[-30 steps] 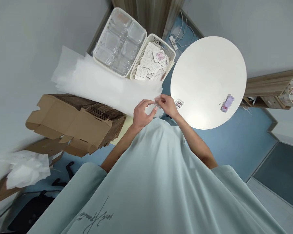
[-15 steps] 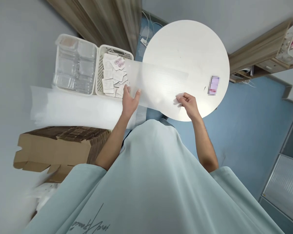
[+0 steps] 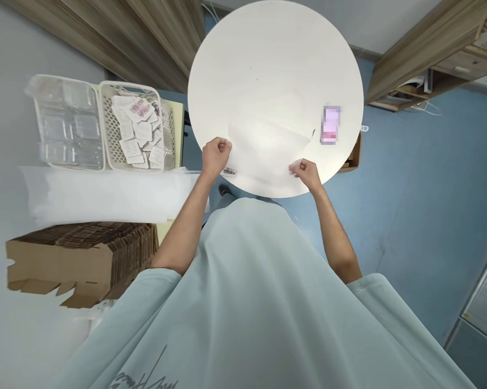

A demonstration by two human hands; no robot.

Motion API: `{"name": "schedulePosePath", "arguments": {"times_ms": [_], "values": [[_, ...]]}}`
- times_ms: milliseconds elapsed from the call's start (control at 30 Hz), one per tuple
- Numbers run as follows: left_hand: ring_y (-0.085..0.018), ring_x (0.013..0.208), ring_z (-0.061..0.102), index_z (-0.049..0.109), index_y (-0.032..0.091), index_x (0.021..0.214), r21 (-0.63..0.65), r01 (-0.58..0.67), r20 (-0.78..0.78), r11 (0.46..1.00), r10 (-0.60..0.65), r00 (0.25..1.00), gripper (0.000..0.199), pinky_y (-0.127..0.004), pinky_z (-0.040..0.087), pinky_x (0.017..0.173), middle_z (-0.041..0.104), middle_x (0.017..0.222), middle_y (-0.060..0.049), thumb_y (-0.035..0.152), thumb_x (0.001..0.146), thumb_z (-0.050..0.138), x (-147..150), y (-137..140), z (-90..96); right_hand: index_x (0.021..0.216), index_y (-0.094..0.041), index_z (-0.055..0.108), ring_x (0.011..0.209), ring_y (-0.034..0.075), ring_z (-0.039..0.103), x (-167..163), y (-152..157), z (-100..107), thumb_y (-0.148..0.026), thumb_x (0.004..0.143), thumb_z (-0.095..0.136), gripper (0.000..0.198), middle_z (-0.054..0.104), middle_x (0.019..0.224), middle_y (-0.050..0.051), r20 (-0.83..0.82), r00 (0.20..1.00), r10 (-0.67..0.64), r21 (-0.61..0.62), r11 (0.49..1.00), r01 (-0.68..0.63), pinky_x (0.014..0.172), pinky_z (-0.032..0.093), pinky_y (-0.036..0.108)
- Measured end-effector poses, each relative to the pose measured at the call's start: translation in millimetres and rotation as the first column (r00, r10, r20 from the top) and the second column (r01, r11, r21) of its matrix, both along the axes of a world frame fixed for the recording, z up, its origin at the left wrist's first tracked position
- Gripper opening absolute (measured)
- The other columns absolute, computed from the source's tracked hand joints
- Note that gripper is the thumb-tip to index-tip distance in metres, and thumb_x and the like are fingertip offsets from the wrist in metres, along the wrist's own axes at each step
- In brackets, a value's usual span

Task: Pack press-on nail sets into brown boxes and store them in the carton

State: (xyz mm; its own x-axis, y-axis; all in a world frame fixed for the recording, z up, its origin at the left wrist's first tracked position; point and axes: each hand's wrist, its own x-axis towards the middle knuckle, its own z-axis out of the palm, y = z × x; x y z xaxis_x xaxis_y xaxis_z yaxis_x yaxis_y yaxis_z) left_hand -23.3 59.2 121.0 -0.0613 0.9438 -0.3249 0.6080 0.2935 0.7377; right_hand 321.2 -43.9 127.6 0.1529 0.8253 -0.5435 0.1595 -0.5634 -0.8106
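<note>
A thin translucent white packing sheet (image 3: 263, 143) stretches between my hands over the round white table (image 3: 275, 43). At its left edge my left hand (image 3: 216, 158) pinches it between thumb and fingers. My right hand (image 3: 307, 173) is closed on the sheet's near right part. Just below my left hand, a small clear item with dark marks (image 3: 229, 172) shows at the table's rim; its kind is not plain. A stack of similar white sheets (image 3: 105, 194) lies to the left.
Left of the table stand a perforated white basket (image 3: 168, 129) of printed cards (image 3: 140, 129) and a bin of clear plastic boxes (image 3: 71, 121). Flattened brown cartons (image 3: 65, 262) are stacked nearer me. A blurred purple item (image 3: 331, 124) lies on the table's right; a wooden cabinet (image 3: 429, 59) stands beyond.
The sheet has moved from over the basket to fully above the table. My left hand, spread before at the sheet's near edge, now pinches its left side. The view has shifted.
</note>
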Motion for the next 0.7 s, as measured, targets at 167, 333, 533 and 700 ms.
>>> {"name": "schedulePosePath", "arguments": {"times_ms": [167, 333, 533, 700], "values": [[-0.028, 0.105, 0.075, 0.077, 0.021, 0.104, -0.079, 0.059, -0.152, 0.995, -0.070, 0.986, 0.013, -0.040, 0.058, 0.104, 0.083, 0.105, -0.009, 0.030, 0.100, 0.068, 19.6, 9.6, -17.5, 0.082, -0.020, 0.075, 0.072, 0.016, 0.073, 21.2, -7.9, -31.7, -0.034, 0.087, 0.091, 0.022, 0.081, 0.083, 0.004, -0.027, 1.000, 0.016, -0.102, 0.995, -0.018, 0.068, 0.056, 0.027], [-0.033, 0.118, 0.075, 0.078, 0.020, 0.116, -0.181, 0.121, -0.237, 0.976, -0.163, 0.958, 0.022, -0.047, 0.057, 0.113, 0.082, 0.120, -0.014, 0.030, 0.102, 0.064, 26.4, 19.3, -40.8, 0.083, -0.018, 0.077, 0.066, 0.014, 0.070, 21.6, -10.9, -56.3, -0.027, 0.093, 0.084, 0.015, 0.085, 0.086, 0.006, -0.023, 1.000, -0.005, -0.183, 0.983, 0.001, 0.062, 0.051, 0.026], [-0.042, 0.150, 0.062, 0.058, 0.015, 0.163, -0.159, 0.169, -0.275, 0.973, -0.208, 0.939, 0.069, -0.060, 0.046, 0.132, 0.066, 0.161, -0.022, 0.034, 0.097, 0.067, 2.8, 6.3, -68.2, 0.078, -0.019, 0.072, 0.061, 0.012, 0.069, 11.2, -13.4, -75.7, -0.023, 0.096, 0.079, 0.020, 0.086, 0.089, 0.006, 0.034, 0.990, -0.135, -0.244, 0.960, 0.139, 0.059, 0.047, 0.025], [-0.044, 0.162, 0.050, 0.063, 0.010, 0.159, -0.222, 0.404, -0.273, 0.888, -0.454, 0.848, 0.071, -0.060, 0.039, 0.140, 0.060, 0.170, -0.023, 0.036, 0.093, 0.070, -26.6, -24.9, -73.7, 0.081, -0.020, 0.069, 0.061, 0.012, 0.073, -12.5, -20.3, -88.0, -0.026, 0.095, 0.082, 0.020, 0.088, 0.096, 0.006, 0.052, 0.965, -0.258, -0.271, 0.926, 0.262, 0.056, 0.045, 0.023]]}}
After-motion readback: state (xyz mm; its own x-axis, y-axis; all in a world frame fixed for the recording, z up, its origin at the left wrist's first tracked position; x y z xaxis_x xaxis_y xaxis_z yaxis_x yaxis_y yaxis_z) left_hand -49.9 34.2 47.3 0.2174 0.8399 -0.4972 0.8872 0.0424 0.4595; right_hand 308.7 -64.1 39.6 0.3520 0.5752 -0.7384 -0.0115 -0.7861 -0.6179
